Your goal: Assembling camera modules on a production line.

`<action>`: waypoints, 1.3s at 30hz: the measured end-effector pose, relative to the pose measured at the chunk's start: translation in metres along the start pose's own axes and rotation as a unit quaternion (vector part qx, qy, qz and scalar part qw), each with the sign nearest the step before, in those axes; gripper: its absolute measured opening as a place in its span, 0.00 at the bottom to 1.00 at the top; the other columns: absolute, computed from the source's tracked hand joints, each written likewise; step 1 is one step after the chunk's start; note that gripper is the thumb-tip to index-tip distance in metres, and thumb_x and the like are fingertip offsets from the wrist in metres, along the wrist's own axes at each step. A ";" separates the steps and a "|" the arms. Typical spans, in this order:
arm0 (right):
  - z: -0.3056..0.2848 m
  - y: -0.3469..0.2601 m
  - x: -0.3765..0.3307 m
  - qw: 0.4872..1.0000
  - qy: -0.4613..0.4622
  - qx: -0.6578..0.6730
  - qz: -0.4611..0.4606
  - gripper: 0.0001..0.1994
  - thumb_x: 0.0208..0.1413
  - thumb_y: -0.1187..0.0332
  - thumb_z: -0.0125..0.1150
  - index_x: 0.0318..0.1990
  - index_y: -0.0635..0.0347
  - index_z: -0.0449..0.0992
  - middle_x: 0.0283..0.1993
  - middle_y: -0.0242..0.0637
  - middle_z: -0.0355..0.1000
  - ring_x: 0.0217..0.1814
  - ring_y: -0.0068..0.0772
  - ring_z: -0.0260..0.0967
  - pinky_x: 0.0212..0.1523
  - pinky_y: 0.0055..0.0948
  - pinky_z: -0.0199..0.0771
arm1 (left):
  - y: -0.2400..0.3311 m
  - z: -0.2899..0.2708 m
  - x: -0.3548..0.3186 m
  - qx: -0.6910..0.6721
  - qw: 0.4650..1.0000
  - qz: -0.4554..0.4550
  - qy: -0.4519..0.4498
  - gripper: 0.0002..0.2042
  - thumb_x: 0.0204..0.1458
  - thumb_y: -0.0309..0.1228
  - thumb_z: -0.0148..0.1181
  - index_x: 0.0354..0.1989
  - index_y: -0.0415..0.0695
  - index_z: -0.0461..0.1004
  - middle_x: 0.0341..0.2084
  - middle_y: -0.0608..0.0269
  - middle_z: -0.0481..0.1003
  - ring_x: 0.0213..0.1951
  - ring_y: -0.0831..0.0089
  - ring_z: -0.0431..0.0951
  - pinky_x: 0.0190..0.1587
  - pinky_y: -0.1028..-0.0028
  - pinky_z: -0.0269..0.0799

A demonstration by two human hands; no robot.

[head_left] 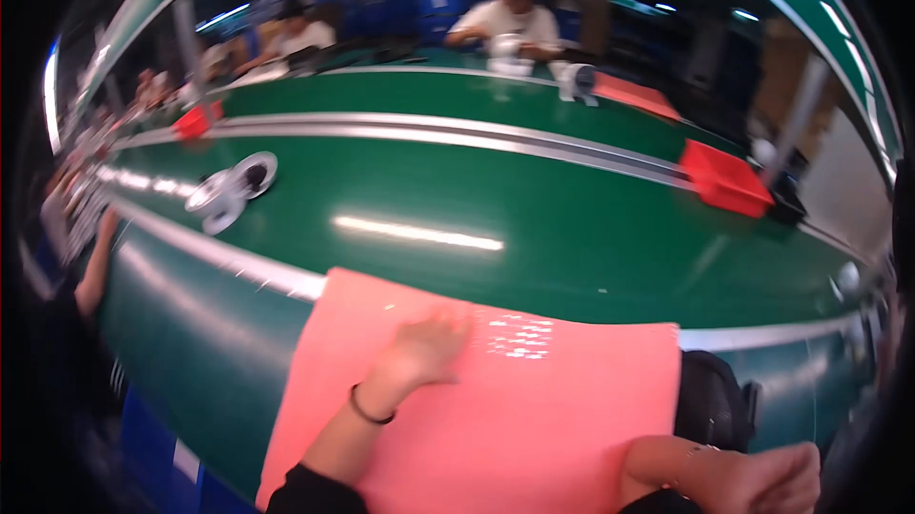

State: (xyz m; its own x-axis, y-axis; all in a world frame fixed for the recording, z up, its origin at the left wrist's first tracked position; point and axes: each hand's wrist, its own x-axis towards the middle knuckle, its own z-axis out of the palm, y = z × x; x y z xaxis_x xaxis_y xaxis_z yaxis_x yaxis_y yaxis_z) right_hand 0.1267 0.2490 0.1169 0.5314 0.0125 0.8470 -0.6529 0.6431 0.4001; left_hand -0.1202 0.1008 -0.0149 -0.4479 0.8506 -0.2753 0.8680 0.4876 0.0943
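A pink mat (534, 419) lies in front of me over the bench edge. On its far part sit several small shiny pieces (519, 335) in rows, too blurred to name. My left hand (429, 347), with a dark band at the wrist, is over the mat just left of these pieces. Its fingers look stretched out and the thumb apart, though motion blurs them; nothing shows in it. At the lower right, past the mat's right edge, my right hand (782, 481) has its fingers curled closed. Whatever they hold, if anything, is hidden. A thin bracelet circles that wrist.
Beyond the mat runs a green conveyor belt (400, 181), with white round housings (229, 192) at its left. Red trays (724, 179) stand by the metal rail. A black rounded object (710, 400) is right of the mat. Co-workers (515, 23) sit opposite; another person's arm (95, 262) reaches in at left.
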 end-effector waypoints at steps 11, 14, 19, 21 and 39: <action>-0.007 0.004 -0.002 1.000 0.012 0.025 -0.004 0.08 0.54 0.67 0.42 0.35 0.51 0.70 0.13 0.18 0.51 0.12 0.11 0.46 0.15 0.12 0.49 | 0.015 -0.008 0.006 0.046 0.999 -0.018 -0.012 0.48 0.37 0.41 0.68 0.65 0.44 0.42 0.59 0.39 0.54 0.55 0.49 0.64 0.50 0.61 0.68; -0.007 0.002 -0.002 1.000 0.003 0.020 -0.003 0.08 0.54 0.67 0.42 0.35 0.51 0.70 0.13 0.17 0.51 0.13 0.11 0.46 0.15 0.12 0.49 | 0.020 -0.016 0.007 -0.012 0.998 -0.037 -0.058 0.48 0.39 0.39 0.68 0.65 0.47 0.41 0.60 0.37 0.49 0.57 0.49 0.62 0.54 0.54 0.62; -0.007 0.001 -0.001 1.000 0.002 0.022 0.001 0.08 0.54 0.67 0.42 0.35 0.51 0.70 0.13 0.17 0.51 0.13 0.11 0.46 0.15 0.12 0.49 | 0.014 -0.003 0.007 0.025 1.000 -0.010 0.011 0.45 0.37 0.40 0.69 0.62 0.45 0.47 0.58 0.37 0.54 0.51 0.50 0.68 0.48 0.62 0.69; -0.007 0.001 -0.003 1.000 0.004 0.023 0.000 0.08 0.54 0.67 0.42 0.34 0.51 0.70 0.13 0.17 0.51 0.13 0.11 0.46 0.15 0.12 0.49 | 0.016 -0.009 0.007 0.015 1.000 -0.021 -0.006 0.44 0.37 0.40 0.69 0.61 0.45 0.48 0.58 0.37 0.55 0.52 0.50 0.68 0.47 0.61 0.69; -0.006 0.005 -0.007 0.999 0.016 0.049 0.008 0.08 0.54 0.67 0.42 0.31 0.48 0.70 0.13 0.16 0.52 0.13 0.09 0.47 0.17 0.11 0.49 | 0.016 -0.008 0.009 0.030 0.999 -0.035 -0.016 0.46 0.36 0.40 0.69 0.63 0.44 0.46 0.59 0.38 0.53 0.52 0.46 0.66 0.48 0.61 0.69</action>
State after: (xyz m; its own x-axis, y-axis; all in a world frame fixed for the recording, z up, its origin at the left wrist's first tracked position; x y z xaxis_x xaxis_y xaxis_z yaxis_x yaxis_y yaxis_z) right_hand 0.1230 0.2571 0.1114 0.5371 0.0481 0.8422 -0.7097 0.5654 0.4203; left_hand -0.1116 0.1179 -0.0086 -0.5009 0.8080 -0.3102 0.8468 0.5316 0.0171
